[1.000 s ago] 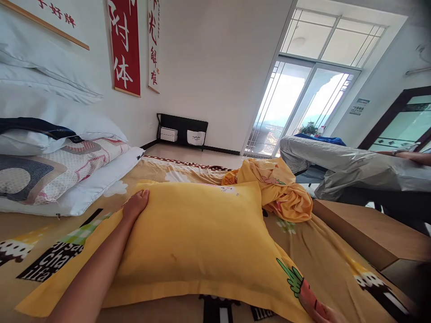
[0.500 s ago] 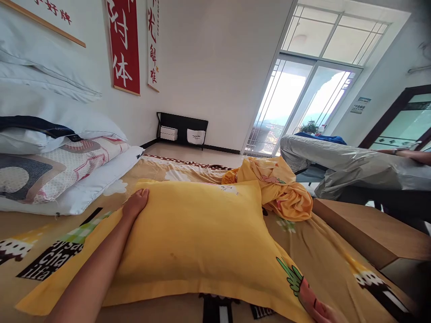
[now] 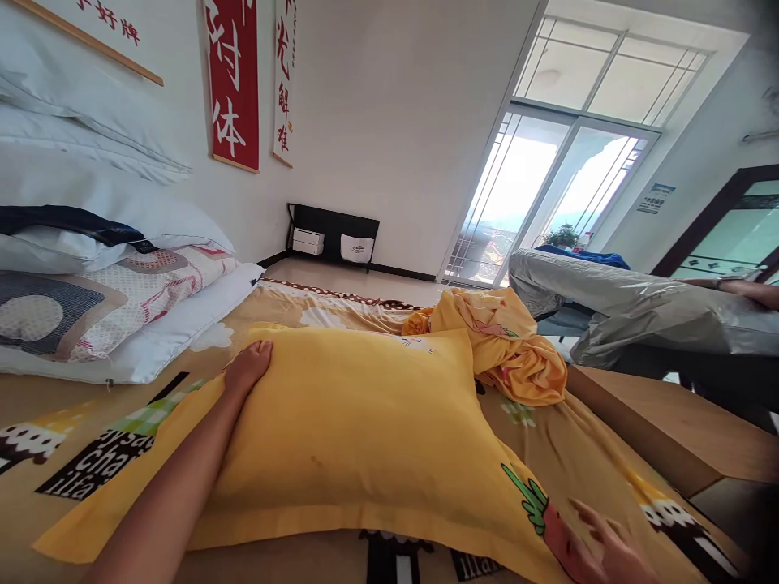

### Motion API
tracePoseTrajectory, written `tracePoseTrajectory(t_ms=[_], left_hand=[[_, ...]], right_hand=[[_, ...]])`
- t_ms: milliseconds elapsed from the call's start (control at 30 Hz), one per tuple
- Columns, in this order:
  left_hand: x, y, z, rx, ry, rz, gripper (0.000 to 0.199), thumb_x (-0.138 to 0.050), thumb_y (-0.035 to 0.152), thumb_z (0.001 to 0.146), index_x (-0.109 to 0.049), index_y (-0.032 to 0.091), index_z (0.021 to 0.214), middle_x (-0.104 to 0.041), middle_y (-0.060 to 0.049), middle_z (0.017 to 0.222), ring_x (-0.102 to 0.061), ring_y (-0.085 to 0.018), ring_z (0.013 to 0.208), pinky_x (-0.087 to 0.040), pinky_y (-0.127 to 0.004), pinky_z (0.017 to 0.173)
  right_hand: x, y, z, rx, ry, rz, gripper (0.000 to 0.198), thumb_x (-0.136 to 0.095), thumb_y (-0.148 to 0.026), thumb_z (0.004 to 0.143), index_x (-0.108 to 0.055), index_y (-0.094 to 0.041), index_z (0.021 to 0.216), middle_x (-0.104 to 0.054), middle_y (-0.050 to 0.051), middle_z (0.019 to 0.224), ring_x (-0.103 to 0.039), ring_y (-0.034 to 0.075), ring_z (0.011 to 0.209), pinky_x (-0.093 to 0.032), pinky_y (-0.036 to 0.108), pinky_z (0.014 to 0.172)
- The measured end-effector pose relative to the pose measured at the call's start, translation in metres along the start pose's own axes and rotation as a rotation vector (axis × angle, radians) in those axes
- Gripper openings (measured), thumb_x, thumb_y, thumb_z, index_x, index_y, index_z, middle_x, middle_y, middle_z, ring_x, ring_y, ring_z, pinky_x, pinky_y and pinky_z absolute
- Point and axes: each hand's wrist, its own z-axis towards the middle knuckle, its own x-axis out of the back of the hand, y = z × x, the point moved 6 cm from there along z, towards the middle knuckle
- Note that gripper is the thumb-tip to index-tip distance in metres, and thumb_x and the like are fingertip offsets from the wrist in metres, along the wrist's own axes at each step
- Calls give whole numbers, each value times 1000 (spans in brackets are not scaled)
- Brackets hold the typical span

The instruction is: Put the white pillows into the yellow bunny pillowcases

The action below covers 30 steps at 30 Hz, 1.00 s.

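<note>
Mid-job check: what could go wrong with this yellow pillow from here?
The right hand has its fingers spread beside the carrot print, so any hold on the yellow pillow there may be weak. The crumpled yellow cloth lies close by the pillow's far right corner and could get dragged if the pillow shifts.

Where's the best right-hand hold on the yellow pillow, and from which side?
Probably the near-right corner of the yellow pillow, by the carrot print, coming from the right. It tapers thin beyond the plump middle, so should pinch easily; the right hand is already beside it. The left hand is at the far-left edge.
</note>
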Motion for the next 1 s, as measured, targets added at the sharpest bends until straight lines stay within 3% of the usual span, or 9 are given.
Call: tracePoseTrajectory(t_ms=[100,200,333,433,533,633,833,1000], left_hand=[[0,1,-2,7,-15,-1,63,-20,53,92,-56,18,130,-56,-14,134,-54,-35,119,-42,-50,97],[1,2,-3,4,-27,3,64,-19,53,92,-55,17,131,-56,-14,134,-54,-35,120,-42,-48,98],[1,3,-3,-20,-24,26,64,-19,51,93,-54,15,132,-54,-14,137,-52,-33,123,-41,-46,100],[1,3,0,-31,-28,39,65,-18,51,93,-53,15,134,-51,-12,140,-51,-33,124,-41,-45,101],[-1,1,3,-21,-40,42,66,-18,52,93,-51,15,136,-49,-11,142,-49,-33,126,-39,-45,103],[-3,0,4,-16,-49,36,65,-19,52,92,-49,16,138,-48,-10,143,-48,-33,127,-38,-46,105],[-2,3,1,-2,-33,26,64,-20,53,93,-50,18,137,-50,-11,141,-48,-33,127,-38,-46,104],[1,6,-4,1,-47,26,64,-20,52,93,-50,18,137,-48,-11,142,-47,-34,127,-37,-48,104]], right_hand=[[16,-52,6,222,195,-148,55,-47,-57,70,-65,-18,106,-62,18,115,-56,38,110,-42,53,94],[2,-127,-7,465,187,-95,55,-44,-56,82,-57,-19,120,-56,14,130,-48,32,124,-36,47,104],[-44,-231,-46,797,171,-78,51,-41,-43,93,-41,-22,139,-39,10,148,-35,27,137,-28,44,108],[-98,-275,-66,912,-5,-118,58,-37,-45,95,-28,-23,149,-27,8,155,-24,26,142,-25,45,110],[-150,-280,-74,947,-262,-184,69,-35,-57,93,-24,-21,151,-20,9,156,-18,28,144,-22,50,111],[-175,-266,-75,947,-403,-230,85,-43,-68,85,-20,-21,152,-14,9,157,-13,29,145,-20,54,113],[-170,-253,-71,950,-486,-289,111,-67,-70,65,-17,-23,153,-7,8,158,-7,29,146,-15,53,116],[-171,-252,-72,940,-522,-323,119,-74,-65,60,-14,-23,153,-5,8,158,-5,29,146,-13,52,117]])
